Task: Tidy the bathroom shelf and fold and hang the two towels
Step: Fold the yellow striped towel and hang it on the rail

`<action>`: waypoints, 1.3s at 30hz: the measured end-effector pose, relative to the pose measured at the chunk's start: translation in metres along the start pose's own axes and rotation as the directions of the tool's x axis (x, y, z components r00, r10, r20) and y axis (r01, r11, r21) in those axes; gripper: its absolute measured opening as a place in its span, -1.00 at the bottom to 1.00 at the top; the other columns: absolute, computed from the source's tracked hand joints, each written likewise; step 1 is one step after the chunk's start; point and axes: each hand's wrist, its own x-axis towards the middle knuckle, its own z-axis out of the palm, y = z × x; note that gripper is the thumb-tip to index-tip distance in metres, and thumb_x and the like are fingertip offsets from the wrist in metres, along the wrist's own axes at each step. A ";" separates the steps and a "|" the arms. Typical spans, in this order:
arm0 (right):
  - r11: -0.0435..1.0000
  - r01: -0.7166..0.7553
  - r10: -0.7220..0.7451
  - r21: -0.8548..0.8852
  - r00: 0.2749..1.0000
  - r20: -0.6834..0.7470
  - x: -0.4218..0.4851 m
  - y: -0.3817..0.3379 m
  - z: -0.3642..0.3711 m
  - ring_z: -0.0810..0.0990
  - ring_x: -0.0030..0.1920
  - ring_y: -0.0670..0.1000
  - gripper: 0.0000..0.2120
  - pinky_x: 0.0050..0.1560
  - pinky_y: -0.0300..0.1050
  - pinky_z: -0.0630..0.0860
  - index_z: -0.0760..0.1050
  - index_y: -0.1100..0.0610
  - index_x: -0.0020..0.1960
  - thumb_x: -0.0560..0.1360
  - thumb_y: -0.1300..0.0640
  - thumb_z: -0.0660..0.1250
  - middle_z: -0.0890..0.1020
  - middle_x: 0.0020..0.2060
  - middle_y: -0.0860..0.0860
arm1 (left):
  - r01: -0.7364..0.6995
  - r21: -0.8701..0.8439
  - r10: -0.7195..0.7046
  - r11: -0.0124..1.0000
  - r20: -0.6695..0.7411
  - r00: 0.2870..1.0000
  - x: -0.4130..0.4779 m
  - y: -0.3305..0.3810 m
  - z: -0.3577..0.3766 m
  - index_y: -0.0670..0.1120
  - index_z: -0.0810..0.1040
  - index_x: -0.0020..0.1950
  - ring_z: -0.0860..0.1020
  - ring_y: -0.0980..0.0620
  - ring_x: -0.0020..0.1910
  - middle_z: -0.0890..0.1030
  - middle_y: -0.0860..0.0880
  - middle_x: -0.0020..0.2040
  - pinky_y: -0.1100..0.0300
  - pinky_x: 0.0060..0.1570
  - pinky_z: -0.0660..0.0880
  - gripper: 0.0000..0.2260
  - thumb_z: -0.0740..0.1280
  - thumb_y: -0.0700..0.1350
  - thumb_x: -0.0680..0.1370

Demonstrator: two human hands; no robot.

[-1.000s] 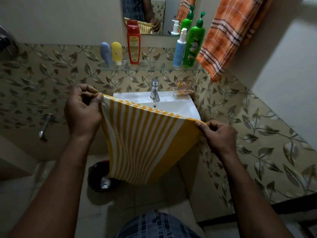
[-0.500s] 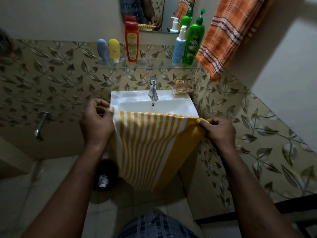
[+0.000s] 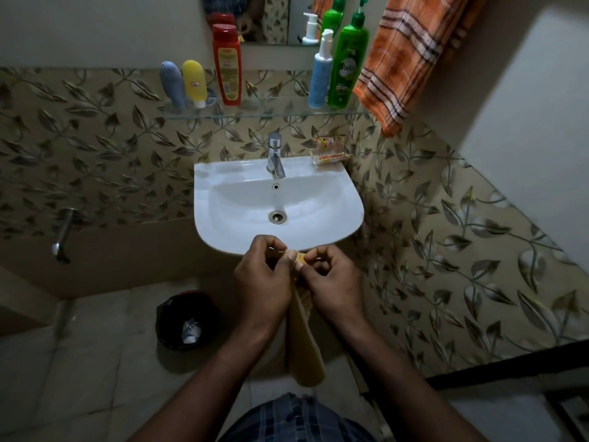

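The yellow striped towel (image 3: 304,352) hangs folded edge-on in a narrow strip below my hands, in front of the white sink (image 3: 318,237). My left hand (image 3: 263,282) and my right hand (image 3: 331,282) meet just below the sink's front rim, both pinching the towel's top corners together. An orange checked towel (image 3: 411,55) hangs on the wall at the upper right. On the glass shelf (image 3: 271,111) stand a grey tube (image 3: 172,82), a yellow tube (image 3: 194,81), a red bottle (image 3: 227,63), a blue pump bottle (image 3: 320,73) and a green pump bottle (image 3: 347,63).
A tap (image 3: 274,154) rises at the back of the sink, with a soap holder (image 3: 331,151) to its right. A black waste bin (image 3: 188,319) sits on the floor at the left. A wall tap (image 3: 63,231) sticks out at far left. A mirror (image 3: 255,17) hangs above the shelf.
My hands came together, folding the spread towel in half so it now hangs as a narrow strip. The view tilted down, showing the whole sink.
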 end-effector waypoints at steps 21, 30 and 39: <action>0.973 -0.088 0.069 0.211 0.993 0.095 -0.003 -0.014 -0.023 0.72 -0.18 0.04 -0.89 0.06 0.28 0.67 0.52 -0.14 -0.19 0.35 0.08 0.34 0.65 -0.33 -0.02 | -0.351 0.146 0.336 0.925 0.119 0.934 -0.003 -0.002 -0.011 -0.09 0.62 0.04 0.69 0.16 -0.11 0.70 0.08 -0.10 0.15 -0.09 0.65 -0.76 0.61 -0.15 0.46; 0.948 -0.106 0.031 0.301 0.969 0.243 0.001 -0.016 -0.035 0.75 0.06 0.14 -0.78 0.07 0.17 0.64 0.47 -0.07 -0.03 0.33 0.08 0.34 0.77 -0.17 0.03 | -0.423 0.116 0.393 0.899 0.211 0.895 0.017 0.000 -0.014 -0.14 0.62 0.09 0.69 0.10 -0.06 0.69 0.02 -0.05 0.16 -0.01 0.64 -0.72 0.60 -0.23 0.45; 0.938 0.038 0.006 -0.344 0.992 0.127 0.051 -0.007 -0.074 0.63 -0.08 -0.19 -0.60 -0.09 -0.19 0.59 0.55 -0.04 0.15 0.40 -0.08 0.59 0.66 -0.05 -0.13 | -0.427 0.024 0.413 0.904 0.214 0.885 0.031 0.016 -0.026 -0.06 0.61 0.11 0.69 0.13 -0.04 0.68 0.10 -0.04 0.29 0.01 0.59 -0.80 0.54 -0.17 0.54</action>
